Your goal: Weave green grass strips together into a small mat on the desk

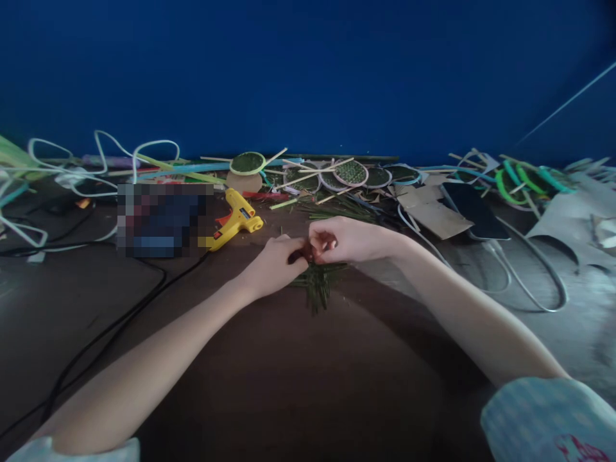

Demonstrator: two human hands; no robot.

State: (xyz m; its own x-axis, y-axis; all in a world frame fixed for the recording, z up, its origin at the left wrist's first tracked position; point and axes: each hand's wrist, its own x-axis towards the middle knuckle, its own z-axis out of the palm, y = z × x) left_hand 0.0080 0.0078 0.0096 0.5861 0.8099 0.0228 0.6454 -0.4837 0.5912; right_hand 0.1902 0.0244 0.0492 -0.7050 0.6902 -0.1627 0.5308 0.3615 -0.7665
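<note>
Fingertips of the left hand [275,266] and right hand [350,240] nearly meet, fingers curled; whether they pinch a strip cannot be told. The crossed green strips [317,292] lie directly under the fingertips, partly hidden, their ends sticking out on the near side, on the table [308,385]. Left of the hands sits a yellow glue gun [237,221]; farther right, a phone [474,210]; behind, round woven discs [351,172].
</note>
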